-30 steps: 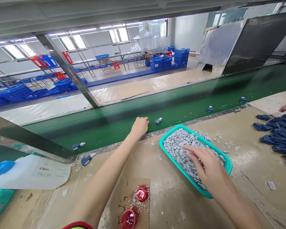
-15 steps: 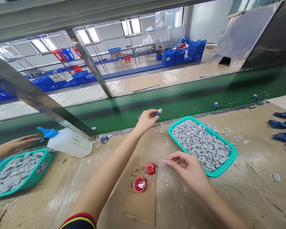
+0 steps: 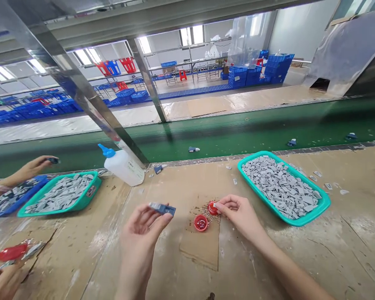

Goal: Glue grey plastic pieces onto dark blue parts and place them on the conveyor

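Note:
My left hand [image 3: 139,235] is raised over the bench, holding a blue and grey moulded part [image 3: 162,209] between fingers and thumb. My right hand [image 3: 240,215] is pinched at a red cap [image 3: 212,207], and its fingertips touch the cap's rim. A small pale piece seems held there, though it is barely visible. A second red cap [image 3: 201,222] stands close by on a cardboard sheet [image 3: 201,248] scattered with grey crumbs. To the right lies a teal tray [image 3: 295,222] heaped with small grey pieces.
A green conveyor belt [image 3: 237,137] runs behind the bench, carrying several blue parts. A white bottle with a blue nozzle [image 3: 123,167] stands at its edge. At left, a co-worker's hand [image 3: 31,168] holds a dark part above a teal tray [image 3: 87,195] and a blue tray [image 3: 18,201].
My left hand has come back from the belt with the blue part. My right hand has moved left onto the red cap. The view has swung left, bringing the co-worker's trays into fuller view.

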`<state>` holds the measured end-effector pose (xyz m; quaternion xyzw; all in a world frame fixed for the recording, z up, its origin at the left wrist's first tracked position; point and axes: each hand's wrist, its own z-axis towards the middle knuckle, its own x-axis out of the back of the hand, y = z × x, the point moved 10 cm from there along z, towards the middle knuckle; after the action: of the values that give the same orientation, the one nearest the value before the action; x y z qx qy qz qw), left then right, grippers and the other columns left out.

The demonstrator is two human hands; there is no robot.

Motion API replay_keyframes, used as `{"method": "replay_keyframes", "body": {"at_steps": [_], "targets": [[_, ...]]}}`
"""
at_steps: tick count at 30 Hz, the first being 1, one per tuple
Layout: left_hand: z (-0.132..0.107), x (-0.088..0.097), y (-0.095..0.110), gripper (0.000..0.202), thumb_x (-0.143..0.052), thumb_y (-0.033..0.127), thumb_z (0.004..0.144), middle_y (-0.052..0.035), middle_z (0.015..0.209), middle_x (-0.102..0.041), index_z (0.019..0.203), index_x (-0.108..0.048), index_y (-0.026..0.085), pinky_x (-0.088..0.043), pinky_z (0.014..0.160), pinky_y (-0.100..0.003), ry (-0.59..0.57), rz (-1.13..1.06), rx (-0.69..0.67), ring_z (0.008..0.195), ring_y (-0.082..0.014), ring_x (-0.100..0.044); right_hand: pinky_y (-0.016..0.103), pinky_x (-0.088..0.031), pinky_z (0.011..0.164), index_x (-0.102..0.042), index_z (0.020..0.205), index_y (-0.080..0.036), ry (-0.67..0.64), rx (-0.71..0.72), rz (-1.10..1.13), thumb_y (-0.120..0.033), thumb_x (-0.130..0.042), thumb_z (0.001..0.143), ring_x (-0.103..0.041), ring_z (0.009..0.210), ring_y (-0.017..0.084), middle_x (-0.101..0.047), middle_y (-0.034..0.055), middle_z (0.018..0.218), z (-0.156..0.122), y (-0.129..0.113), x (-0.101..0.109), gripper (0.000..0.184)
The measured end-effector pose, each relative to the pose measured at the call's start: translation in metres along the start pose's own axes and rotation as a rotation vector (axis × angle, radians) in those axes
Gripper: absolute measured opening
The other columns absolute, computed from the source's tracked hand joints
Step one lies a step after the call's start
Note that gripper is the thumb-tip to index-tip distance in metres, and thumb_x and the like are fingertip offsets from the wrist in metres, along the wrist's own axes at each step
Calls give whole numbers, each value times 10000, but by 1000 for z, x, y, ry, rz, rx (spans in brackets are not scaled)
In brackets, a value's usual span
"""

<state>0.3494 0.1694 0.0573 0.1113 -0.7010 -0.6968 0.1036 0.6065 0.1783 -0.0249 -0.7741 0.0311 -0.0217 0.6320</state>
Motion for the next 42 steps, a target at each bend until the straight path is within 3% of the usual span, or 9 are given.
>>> {"method": "replay_keyframes", "body": {"at_steps": [3, 5, 10, 20, 34, 42], "targets": [[-20, 22, -13, 370, -817, 204, 534, -54, 883, -731, 845, -620, 175, -562, 765, -249, 152, -66, -7, 869, -204, -687, 269, -454, 595, -632, 729, -149, -6, 11, -28, -394, -676, 729, -638, 642, 189, -699, 80, 671, 0, 2, -2, 249], [-29, 23, -22, 353, -819, 197, 529, -51, 867, -734, 820, -621, 174, -569, 754, -254, 176, -106, 22, 856, -208, -692, 274, -456, 612, -632, 725, -149, -13, 14, -48, -396, -676, 730, -634, 653, 189, -697, 80, 677, 0, 2, -4, 251], [-41, -3, -41, 320, -822, 150, 516, -55, 842, -736, 760, -615, 158, -575, 739, -249, 114, -165, 112, 809, -194, -699, 255, -434, 610, -633, 735, -141, -44, 8, -19, -412, -685, 726, -602, 647, 162, -692, 73, 689, -2, -2, -4, 276], [-62, -57, -50, 290, -807, 129, 538, -48, 762, -722, 717, -579, 149, -594, 689, -293, 108, -249, 91, 725, -195, -701, 185, -328, 510, -600, 764, -158, -255, -87, 234, -415, -680, 752, -465, 546, 74, -634, -1, 644, -33, -23, -19, 269], [-69, -72, -49, 276, -812, 139, 551, -47, 787, -719, 731, -604, 153, -603, 681, -301, 8, -245, 167, 712, -197, -700, 202, -323, 534, -599, 753, -152, -363, -69, 235, -382, -672, 769, -443, 559, 79, -615, -1, 646, -40, -27, -28, 242], [-69, -71, -47, 287, -816, 134, 532, -40, 787, -714, 711, -593, 155, -603, 681, -293, 25, -237, 164, 726, -194, -699, 205, -319, 547, -587, 724, -147, -383, -82, 228, -381, -689, 746, -458, 569, 86, -613, -3, 647, -41, -28, -29, 257]]}}
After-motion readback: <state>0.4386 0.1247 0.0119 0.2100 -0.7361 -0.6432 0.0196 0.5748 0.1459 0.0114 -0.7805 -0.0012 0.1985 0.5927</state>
